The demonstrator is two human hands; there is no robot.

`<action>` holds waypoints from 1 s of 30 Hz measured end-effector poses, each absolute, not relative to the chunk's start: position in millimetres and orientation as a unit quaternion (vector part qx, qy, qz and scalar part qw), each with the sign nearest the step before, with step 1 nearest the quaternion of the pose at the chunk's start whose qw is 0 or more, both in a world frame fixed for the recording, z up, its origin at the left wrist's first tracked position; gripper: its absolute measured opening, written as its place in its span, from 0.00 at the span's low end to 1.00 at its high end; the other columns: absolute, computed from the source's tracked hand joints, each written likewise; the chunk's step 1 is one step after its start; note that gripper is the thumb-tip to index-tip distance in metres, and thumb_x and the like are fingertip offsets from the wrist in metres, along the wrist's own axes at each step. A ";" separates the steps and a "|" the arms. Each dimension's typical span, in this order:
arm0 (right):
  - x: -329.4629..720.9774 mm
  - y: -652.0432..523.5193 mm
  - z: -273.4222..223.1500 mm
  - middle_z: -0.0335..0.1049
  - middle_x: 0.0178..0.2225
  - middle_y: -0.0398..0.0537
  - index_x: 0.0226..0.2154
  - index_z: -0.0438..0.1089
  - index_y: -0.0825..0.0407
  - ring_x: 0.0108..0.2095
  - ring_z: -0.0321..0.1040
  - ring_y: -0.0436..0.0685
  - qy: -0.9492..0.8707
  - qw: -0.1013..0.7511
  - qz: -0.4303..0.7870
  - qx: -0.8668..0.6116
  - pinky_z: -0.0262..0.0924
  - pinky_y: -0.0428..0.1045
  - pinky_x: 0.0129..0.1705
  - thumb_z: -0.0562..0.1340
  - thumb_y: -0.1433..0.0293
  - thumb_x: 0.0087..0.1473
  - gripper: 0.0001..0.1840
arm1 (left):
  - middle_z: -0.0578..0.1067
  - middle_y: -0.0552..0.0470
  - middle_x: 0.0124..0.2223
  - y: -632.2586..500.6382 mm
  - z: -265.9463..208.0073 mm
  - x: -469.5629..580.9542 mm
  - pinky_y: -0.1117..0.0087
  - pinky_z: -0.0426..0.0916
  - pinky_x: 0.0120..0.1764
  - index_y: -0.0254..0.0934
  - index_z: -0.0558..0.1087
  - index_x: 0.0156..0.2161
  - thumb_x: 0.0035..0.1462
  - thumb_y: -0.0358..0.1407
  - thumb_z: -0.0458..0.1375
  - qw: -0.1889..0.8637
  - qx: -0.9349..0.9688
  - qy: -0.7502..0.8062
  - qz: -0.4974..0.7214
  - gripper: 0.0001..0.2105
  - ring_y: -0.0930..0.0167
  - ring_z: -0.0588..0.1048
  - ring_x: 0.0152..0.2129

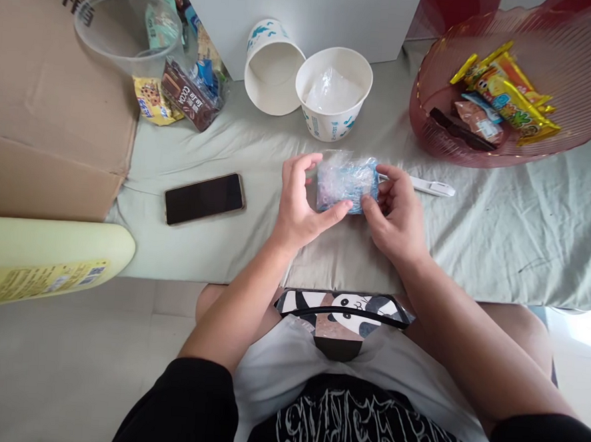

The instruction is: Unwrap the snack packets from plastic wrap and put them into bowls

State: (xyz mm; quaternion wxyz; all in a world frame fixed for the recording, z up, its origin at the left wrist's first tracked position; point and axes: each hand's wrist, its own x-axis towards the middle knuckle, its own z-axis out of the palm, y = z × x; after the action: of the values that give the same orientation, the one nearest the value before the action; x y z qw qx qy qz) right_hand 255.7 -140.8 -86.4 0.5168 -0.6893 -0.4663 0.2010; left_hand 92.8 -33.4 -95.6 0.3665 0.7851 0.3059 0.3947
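Note:
Between my two hands is a small flat blue packet wrapped in clear crinkled plastic (348, 184). My left hand (301, 205) curves round its left side, thumb on the lower edge and fingers by the upper left corner. On the right side, my right hand (396, 210) grips the packet between thumb and fingers. A slim white tool that looks like a box cutter (435, 187) lies on the cloth, partly hidden behind my right hand. Just beyond the packet stands an upright paper cup (331, 124) with crumpled clear plastic (328, 89) inside.
Another paper cup (271, 79) lies tipped over. A pink bowl (431, 132) holds several snack packets. At left are a black phone (205, 199), a clear tub (128, 54), a cocoa snack packet (190, 98), a cardboard box (46, 119) and a pale yellow container (48, 246).

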 end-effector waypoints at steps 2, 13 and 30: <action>255.9 -140.8 -86.2 0.64 0.33 0.41 0.56 0.65 0.43 0.26 0.60 0.52 -0.468 0.515 0.200 -0.690 0.65 0.52 0.30 0.64 0.56 0.63 0.22 | 0.62 0.38 0.70 -31.8 -102.5 92.1 0.51 0.64 0.65 0.48 0.56 0.69 0.50 0.61 0.68 0.354 0.802 0.307 0.372 0.47 0.52 0.62 0.69; 255.1 -140.1 -84.0 0.65 0.33 0.42 0.55 0.65 0.44 0.27 0.62 0.53 -0.460 0.505 0.205 -0.701 0.67 0.53 0.32 0.65 0.60 0.60 0.22 | 0.62 0.44 0.74 -35.5 -108.1 99.9 0.51 0.55 0.73 0.48 0.61 0.71 0.73 0.52 0.43 0.358 0.826 0.259 0.350 0.27 0.59 0.59 0.72; 254.9 -141.7 -84.3 0.65 0.35 0.42 0.57 0.64 0.43 0.24 0.60 0.50 -0.468 0.505 0.215 -0.693 0.65 0.51 0.28 0.64 0.63 0.60 0.23 | 0.67 0.45 0.71 -44.4 -93.4 103.3 0.45 0.62 0.68 0.56 0.45 0.74 0.72 0.51 0.47 0.450 0.775 0.245 0.369 0.30 0.59 0.67 0.68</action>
State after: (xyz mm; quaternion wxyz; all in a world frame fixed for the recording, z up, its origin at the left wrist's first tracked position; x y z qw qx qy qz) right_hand 254.9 -141.7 -84.3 0.5052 -0.6927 -0.4677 0.2150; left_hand 103.3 -44.4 -93.4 0.4500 0.7753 0.2448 0.3695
